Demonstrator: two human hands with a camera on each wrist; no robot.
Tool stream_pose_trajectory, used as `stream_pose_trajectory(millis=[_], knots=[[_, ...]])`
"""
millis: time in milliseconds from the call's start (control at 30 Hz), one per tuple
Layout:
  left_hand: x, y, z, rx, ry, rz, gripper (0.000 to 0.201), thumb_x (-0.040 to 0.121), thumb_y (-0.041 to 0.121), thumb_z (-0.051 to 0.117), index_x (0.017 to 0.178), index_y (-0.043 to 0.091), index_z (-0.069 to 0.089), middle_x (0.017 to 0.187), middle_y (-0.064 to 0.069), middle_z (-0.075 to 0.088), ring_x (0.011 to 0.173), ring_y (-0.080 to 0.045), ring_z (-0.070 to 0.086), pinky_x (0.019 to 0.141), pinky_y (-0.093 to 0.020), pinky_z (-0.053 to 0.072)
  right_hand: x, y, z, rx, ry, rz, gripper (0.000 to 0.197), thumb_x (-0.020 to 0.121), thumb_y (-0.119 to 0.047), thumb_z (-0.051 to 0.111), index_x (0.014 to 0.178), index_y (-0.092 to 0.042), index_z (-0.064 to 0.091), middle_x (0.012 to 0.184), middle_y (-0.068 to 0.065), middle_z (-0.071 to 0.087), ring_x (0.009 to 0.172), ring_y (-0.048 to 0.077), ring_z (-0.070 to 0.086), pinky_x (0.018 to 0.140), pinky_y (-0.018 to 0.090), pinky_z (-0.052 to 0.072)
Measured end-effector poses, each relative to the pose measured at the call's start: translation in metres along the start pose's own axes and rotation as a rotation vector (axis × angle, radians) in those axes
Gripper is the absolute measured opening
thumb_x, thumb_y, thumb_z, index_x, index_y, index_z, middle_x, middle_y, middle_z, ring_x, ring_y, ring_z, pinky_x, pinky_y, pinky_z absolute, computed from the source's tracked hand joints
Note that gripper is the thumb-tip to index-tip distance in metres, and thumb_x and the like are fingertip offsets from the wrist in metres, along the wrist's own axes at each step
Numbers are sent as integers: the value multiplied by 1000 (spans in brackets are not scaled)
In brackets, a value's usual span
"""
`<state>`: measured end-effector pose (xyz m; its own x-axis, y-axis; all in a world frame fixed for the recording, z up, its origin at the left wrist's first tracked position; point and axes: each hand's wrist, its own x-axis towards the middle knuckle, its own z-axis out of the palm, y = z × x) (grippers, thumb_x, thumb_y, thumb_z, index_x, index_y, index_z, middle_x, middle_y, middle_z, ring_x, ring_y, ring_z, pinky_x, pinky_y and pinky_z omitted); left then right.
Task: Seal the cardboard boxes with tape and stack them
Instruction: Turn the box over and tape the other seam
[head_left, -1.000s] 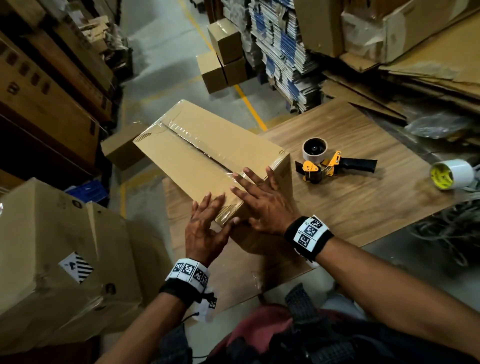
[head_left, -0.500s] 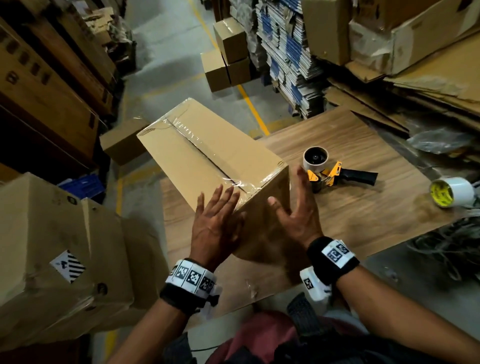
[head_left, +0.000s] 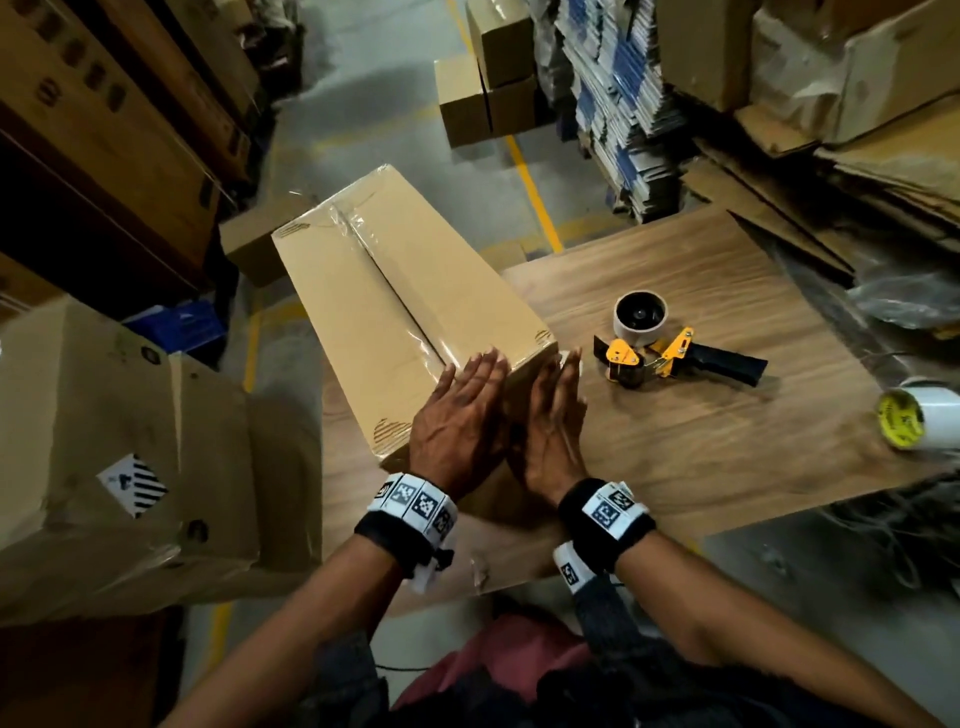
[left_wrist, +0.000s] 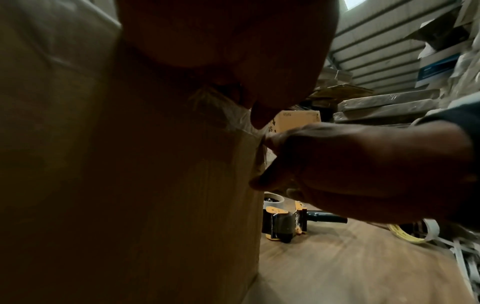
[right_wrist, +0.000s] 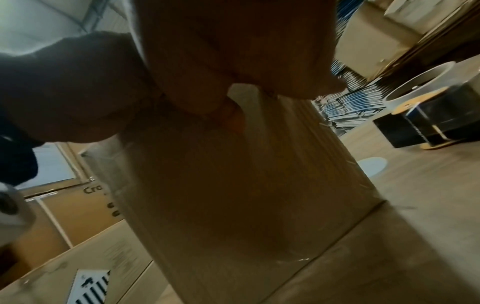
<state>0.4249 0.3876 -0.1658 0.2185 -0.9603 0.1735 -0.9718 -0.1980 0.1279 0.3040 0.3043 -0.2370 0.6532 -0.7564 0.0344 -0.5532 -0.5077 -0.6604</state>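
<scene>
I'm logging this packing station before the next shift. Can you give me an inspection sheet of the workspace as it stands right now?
Surface: wooden table, wood-grain top, bare near its right edge.
Job's things: cardboard box on the table, clear tape along its top seam; tape dispenser lying to its right.
Clutter: spare tape roll at the table's right edge.
Grippers: left hand and right hand both flat, fingers straight, pressing the box's near end.
Cables: tangled cords beside the table's right side.
Surroundings: large cartons on the left, stacked small boxes on the floor beyond, flattened cardboard at right.
</scene>
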Motion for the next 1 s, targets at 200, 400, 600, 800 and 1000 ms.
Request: stream_pose_trajectory(millis=[200, 400, 600, 800, 1000], knots=[[-3, -1, -1, -42, -46, -49, 68, 100, 44, 38, 160, 12, 38, 167, -8, 35, 154, -19, 35, 123, -41, 35, -11, 16, -19, -286, -55, -99, 120, 73, -19, 74, 164, -10, -6, 162, 25, -33, 152, 46, -26, 119, 74, 3], [-7, -4, -13, -118, 21, -105, 70, 103, 49, 46, 163, 15, 32, 167, -6, 34, 151, -21, 38, 121, -36, 35, -6, 27, -66, 0, 324, -325, 61, 88, -6, 64, 146, -24, 57, 159, 19, 27, 148, 38, 31, 120, 54, 30], [-18, -1, -17, -1, -17, -268, 79, 103, 66, 22, 164, 15, 29, 169, -5, 28, 158, -19, 24, 131, -42, 12, 58, 39, -85, 240, 240, -323, 46, 98, -22, 68, 143, -20, 61, 142, -2, 60, 133, 16, 55, 108, 46, 47], [-20, -3, -9, 61, -110, -311, 78, 100, 68, 21, 163, 23, 34, 168, 1, 33, 155, -15, 30, 130, -45, 9, 72, 42, -91, 318, 106, -292, 49, 89, -44, 70, 129, -68, 54, 108, -8, 78, 97, 5, 75, 79, 44, 62], [-14, -11, -22, -54, -95, -358, 85, 97, 78, 33, 163, 25, 30, 167, 5, 35, 151, -13, 37, 130, -41, 13, 80, 37, -108, 317, -21, -258, 68, 79, -70, 70, 141, -45, 58, 124, -11, 73, 108, 0, 70, 84, 31, 62]])
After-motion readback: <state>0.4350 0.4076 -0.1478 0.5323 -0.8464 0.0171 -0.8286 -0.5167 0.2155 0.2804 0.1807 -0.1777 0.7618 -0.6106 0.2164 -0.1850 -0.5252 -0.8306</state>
